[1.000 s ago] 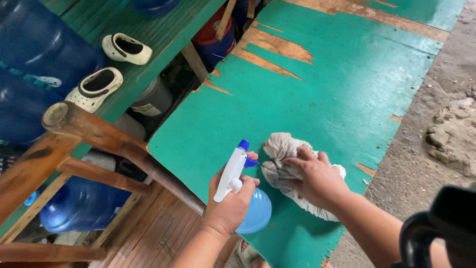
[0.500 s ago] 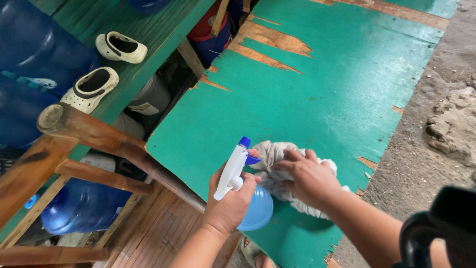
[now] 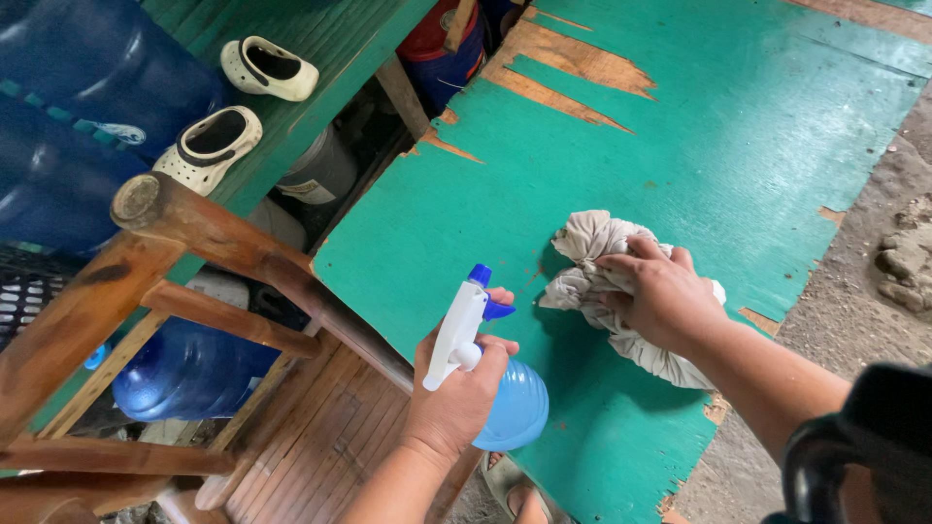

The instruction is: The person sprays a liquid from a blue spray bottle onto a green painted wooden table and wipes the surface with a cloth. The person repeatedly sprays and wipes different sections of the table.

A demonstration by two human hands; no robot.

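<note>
Right hand [image 3: 660,296] is pressed flat on a crumpled grey-white rag [image 3: 607,281], fingers curled over the bunched top, pinning it to the green painted board [image 3: 680,126] near the edge closest to the person. Left hand [image 3: 461,398] is closed around the neck of a spray bottle [image 3: 485,374], forefinger on the blue trigger, nozzle aimed up and away across the board.

If it were me I'd keep the rag bunched but spread the palm wider, so more cloth meets the paint, and go gently over the chipped patches where bare wood shows — those edges look like they'd snag. Point the nozzle lower too, just ahead of the rag.

Containers: the bottle's body is pale blue and see-through, but I can't tell how full it is. Big blue water jugs [image 3: 184,369] sit off to the side behind a wooden chair [image 3: 204,233] — their level's unreadable too.
</note>
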